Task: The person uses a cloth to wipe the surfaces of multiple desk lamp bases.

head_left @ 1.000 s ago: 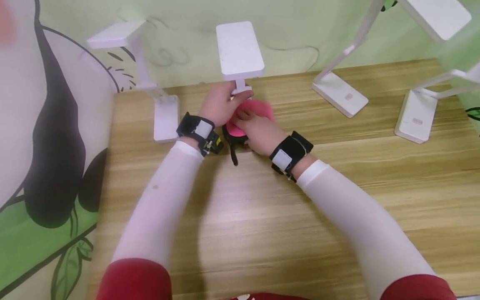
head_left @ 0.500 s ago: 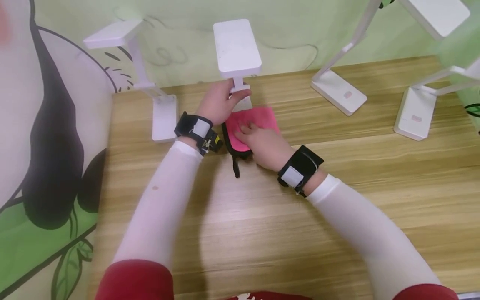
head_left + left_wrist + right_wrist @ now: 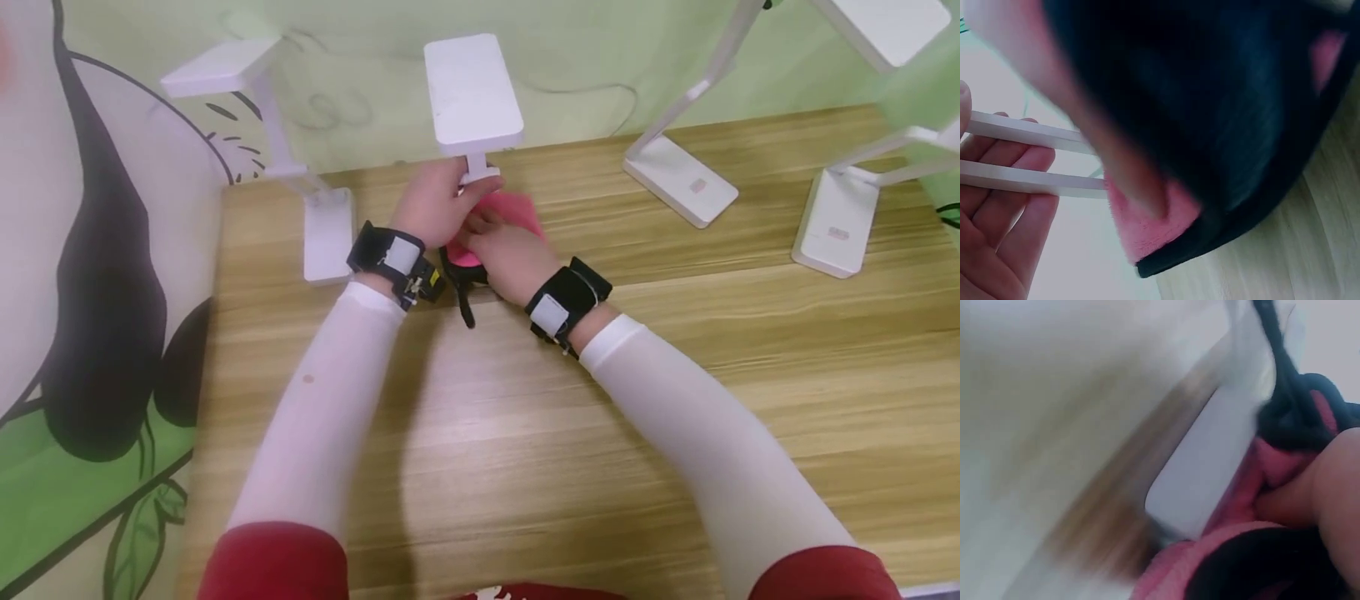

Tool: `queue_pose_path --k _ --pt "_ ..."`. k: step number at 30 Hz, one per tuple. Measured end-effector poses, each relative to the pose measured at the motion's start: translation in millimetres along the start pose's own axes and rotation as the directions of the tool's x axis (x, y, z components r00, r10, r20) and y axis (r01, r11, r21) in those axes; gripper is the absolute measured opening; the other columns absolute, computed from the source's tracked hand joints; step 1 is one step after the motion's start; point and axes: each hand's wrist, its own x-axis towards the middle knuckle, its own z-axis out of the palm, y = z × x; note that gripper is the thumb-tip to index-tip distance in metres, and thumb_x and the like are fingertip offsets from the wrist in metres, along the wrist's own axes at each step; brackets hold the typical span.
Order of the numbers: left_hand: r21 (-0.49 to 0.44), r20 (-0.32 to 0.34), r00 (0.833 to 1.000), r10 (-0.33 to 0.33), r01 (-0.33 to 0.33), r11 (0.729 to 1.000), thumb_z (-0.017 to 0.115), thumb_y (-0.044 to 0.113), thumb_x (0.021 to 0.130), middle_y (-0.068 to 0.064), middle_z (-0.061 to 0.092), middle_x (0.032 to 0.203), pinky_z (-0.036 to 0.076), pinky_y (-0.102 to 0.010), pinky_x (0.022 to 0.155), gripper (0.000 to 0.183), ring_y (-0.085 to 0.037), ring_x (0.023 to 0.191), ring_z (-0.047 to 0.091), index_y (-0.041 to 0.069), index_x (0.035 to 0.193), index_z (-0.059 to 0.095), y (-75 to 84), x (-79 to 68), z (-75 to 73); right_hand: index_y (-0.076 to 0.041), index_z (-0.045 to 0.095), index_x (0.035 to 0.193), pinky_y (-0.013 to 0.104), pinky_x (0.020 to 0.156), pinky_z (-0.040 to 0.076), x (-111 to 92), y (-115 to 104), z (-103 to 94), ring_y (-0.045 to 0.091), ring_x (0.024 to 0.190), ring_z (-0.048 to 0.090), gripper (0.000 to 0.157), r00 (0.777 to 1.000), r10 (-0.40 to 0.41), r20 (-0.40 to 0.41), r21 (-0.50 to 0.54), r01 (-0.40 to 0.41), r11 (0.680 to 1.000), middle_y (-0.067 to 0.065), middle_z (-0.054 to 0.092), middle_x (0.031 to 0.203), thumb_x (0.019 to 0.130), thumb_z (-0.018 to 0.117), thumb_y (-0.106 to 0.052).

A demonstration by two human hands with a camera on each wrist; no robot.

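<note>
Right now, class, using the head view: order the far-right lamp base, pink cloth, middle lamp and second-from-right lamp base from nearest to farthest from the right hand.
1. Pink cloth: touching, under the right hand.
2. Middle lamp: against the cloth, gripped by the left hand.
3. Second-from-right lamp base: off to the right.
4. Far-right lamp base: farthest right.

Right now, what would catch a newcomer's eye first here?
Probably the bright pink cloth under the right hand, at the foot of the white lamp that the left hand grips. Next, the big black-and-white wall painting along the head view's left edge.
</note>
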Motion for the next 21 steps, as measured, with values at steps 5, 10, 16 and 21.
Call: queue_pose_path --k 5,10,16,21 --pt "-0.01 0.02 1.0 -0.006 0.006 1.0 0.061 0.038 0.098 0.001 0.064 0.104 0.046 -0.031 0.085 0.032 -0.011 0.094 0.057 0.014 0.12 0.061 1.0 2.0 -1.1 -0.006 0.052 0.142 0.041 0.109 0.039 2 3 -3.3 0.03 0.136 0.036 0.051 1.0 -0.001 -0.002 0.005 0.001 1.0 0.014 0.041 0.151 0.093 0.059 0.003" --pt "0.007 0.017 1.0 0.011 -0.011 1.0 0.062 0.036 0.098 0.002 0.066 0.103 0.048 -0.03 0.084 0.031 -0.01 0.094 0.058 0.014 0.119 0.061 1.7 3.6 -0.4 -0.009 0.047 0.146 0.044 0.101 0.047 -18 -2 -4.1 0.033 0.136 0.037 0.064 0.999 0.009 0.031 0.006 -0.009 1.0 0.016 0.041 0.151 0.086 0.065 0.004" --pt "0.045 0.0 1.0 0.007 -0.007 0.999 0.061 0.039 0.098 -0.001 0.065 0.097 0.049 -0.03 0.079 0.032 -0.012 0.09 0.059 0.013 0.117 0.061 1.2 3.8 0.0 -0.009 0.047 0.146 0.046 0.1 0.047 -43 -21 -5.5 0.036 0.136 0.036 0.067 0.995 0.036 0.097 -0.035 -0.033 0.999 0.018 0.045 0.148 0.084 0.069 0.0" --pt "0.066 -0.005 1.0 -0.002 0.002 0.998 0.058 0.044 0.099 -0.003 0.063 0.089 0.047 -0.03 0.072 0.036 -0.014 0.082 0.057 0.013 0.117 0.062 1.2 3.6 1.3 -0.007 0.047 0.146 0.048 0.107 0.04 -51 -32 -4.7 0.04 0.136 0.034 0.063 0.989 0.054 0.135 -0.06 -0.046 0.997 0.02 0.043 0.149 0.087 0.069 -0.006"
